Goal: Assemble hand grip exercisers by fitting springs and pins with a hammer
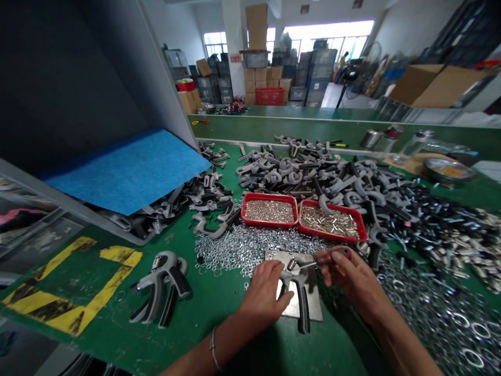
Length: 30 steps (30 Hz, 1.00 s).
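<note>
My left hand (266,292) holds down a grey and black hand grip strengthener (303,300) on a flat metal plate (315,297). Its fingers cover the left part of the grip, while the thumb reaches towards the handles. A coiled spring (291,264) shows at the top of the grip. In my right hand (348,274) is a screwdriver (344,253) with a red handle, gripped by closed fingers. Its thin metal shaft points left and its tip is at the spring; whether it touches cannot be made out. Two assembled-looking grips (162,287) lie on the table to the left.
Two red trays (270,225) of small metal pins stand beyond the plate. Loose nuts (230,253) surround them. A heap of grey grip parts (289,169) lies behind; metal rings (415,297) and black knobs (430,219) spread right. A grey rack (136,237) stands left.
</note>
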### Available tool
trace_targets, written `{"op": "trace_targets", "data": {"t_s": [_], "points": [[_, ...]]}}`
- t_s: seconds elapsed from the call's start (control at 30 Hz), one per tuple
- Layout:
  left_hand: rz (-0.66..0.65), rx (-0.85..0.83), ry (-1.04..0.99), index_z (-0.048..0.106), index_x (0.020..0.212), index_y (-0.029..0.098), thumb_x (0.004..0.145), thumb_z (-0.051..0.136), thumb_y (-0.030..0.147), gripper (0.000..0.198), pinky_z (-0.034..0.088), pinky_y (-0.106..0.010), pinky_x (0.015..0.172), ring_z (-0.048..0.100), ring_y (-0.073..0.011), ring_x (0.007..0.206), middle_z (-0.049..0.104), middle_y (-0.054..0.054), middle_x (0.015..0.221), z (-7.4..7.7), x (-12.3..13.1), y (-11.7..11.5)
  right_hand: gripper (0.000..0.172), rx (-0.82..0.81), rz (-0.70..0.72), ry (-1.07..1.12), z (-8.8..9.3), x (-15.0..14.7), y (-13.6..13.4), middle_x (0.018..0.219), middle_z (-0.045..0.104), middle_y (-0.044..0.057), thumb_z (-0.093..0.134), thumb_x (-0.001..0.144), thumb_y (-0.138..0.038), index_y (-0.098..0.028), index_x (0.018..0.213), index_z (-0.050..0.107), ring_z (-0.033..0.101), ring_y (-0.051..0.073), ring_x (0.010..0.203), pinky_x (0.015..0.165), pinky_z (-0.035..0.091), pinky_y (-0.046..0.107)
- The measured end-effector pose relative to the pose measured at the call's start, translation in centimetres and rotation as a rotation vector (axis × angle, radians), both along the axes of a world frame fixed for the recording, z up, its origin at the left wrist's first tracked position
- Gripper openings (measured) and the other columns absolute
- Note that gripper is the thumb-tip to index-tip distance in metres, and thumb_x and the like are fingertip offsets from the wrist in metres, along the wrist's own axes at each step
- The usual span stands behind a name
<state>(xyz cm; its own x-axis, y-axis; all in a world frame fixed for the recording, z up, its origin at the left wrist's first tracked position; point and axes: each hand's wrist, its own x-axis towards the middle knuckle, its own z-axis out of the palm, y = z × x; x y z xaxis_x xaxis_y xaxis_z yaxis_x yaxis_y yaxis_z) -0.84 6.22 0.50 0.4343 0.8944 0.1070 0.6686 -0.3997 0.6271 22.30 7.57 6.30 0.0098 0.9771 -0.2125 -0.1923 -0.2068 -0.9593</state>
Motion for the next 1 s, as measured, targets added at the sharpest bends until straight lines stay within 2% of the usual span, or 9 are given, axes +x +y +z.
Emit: {"op": "trace_targets", "data": {"t_s": [0.07, 0.2, 0.3, 0.4, 0.5, 0.73, 1.0], "points": [[0.008, 0.019, -0.004, 0.047, 0.133, 0.016, 0.085, 0.065, 0.032, 0.054, 0.036, -0.054, 0.11, 0.045, -0.0314, 0.127, 0.053, -0.014, 0.134, -0.3, 0.0, -0.3, 0.019, 0.036, -0.051, 0.113, 0.1, -1.3, 0.3, 0.085, 0.072, 0.003, 0.062, 0.09, -0.041, -0.022, 0.09, 0.058, 0.062, 0.013, 0.055, 0.051, 0.05, 0.025], [0.054, 0.112, -0.02, 0.044, 0.135, 0.015, 0.086, 0.065, 0.031, 0.056, 0.036, -0.054, 0.109, 0.045, -0.0314, 0.128, 0.052, -0.016, 0.135, -1.3, 0.0, -1.1, 0.017, 0.102, -0.151, 0.187, -0.5, -2.4, 0.7, 0.083, 0.069, -0.002, 0.069, 0.086, -0.036, -0.023, 0.091, 0.06, 0.064, 0.012, 0.064, 0.064, 0.054, 0.025], [0.07, 0.17, -0.024, 0.043, 0.135, 0.013, 0.086, 0.065, 0.028, 0.055, 0.037, -0.052, 0.109, 0.046, -0.0309, 0.127, 0.053, -0.017, 0.134, -1.7, 0.1, -1.4, 0.021, 0.083, -0.136, 0.055, -1.9, -2.9, 0.0, 0.074, 0.067, -0.001, 0.064, 0.09, -0.042, -0.021, 0.089, 0.06, 0.064, 0.013, 0.062, 0.066, 0.055, 0.027], [0.067, 0.17, -0.016, 0.045, 0.134, 0.013, 0.086, 0.065, 0.028, 0.054, 0.038, -0.052, 0.107, 0.047, -0.0312, 0.125, 0.054, -0.017, 0.133, -1.7, 0.1, -1.4, 0.026, 0.11, -0.185, -0.156, -3.9, -3.4, -0.9, 0.079, 0.071, 0.002, 0.06, 0.091, -0.048, -0.022, 0.092, 0.058, 0.066, 0.017, 0.06, 0.061, 0.055, 0.031], [0.066, 0.156, -0.015, 0.044, 0.134, 0.014, 0.087, 0.064, 0.029, 0.054, 0.038, -0.053, 0.107, 0.047, -0.0314, 0.125, 0.054, -0.016, 0.132, -1.4, 0.2, -1.3, 0.027, 0.135, -0.212, -0.242, -5.2, -4.0, -1.3, 0.083, 0.073, 0.004, 0.055, 0.093, -0.051, -0.025, 0.093, 0.053, 0.068, 0.021, 0.061, 0.055, 0.055, 0.033], [0.075, 0.124, -0.014, 0.044, 0.134, 0.014, 0.087, 0.063, 0.03, 0.053, 0.037, -0.053, 0.108, 0.047, -0.0309, 0.126, 0.053, -0.016, 0.133, -1.3, 0.2, -1.3, 0.027, 0.137, -0.153, -0.379, -4.6, -5.0, -1.1, 0.082, 0.075, 0.005, 0.048, 0.095, -0.054, -0.027, 0.096, 0.048, 0.071, 0.026, 0.068, 0.061, 0.054, 0.037], [0.077, 0.136, -0.038, 0.043, 0.135, 0.016, 0.086, 0.065, 0.028, 0.055, 0.036, -0.052, 0.109, 0.047, -0.0309, 0.127, 0.053, -0.016, 0.133, -1.2, 0.2, -1.4, 0.029, 0.124, -0.159, -0.435, -4.6, -5.2, -0.9, 0.086, 0.077, 0.007, 0.047, 0.096, -0.055, -0.026, 0.097, 0.048, 0.073, 0.026, 0.072, 0.063, 0.054, 0.036]]}}
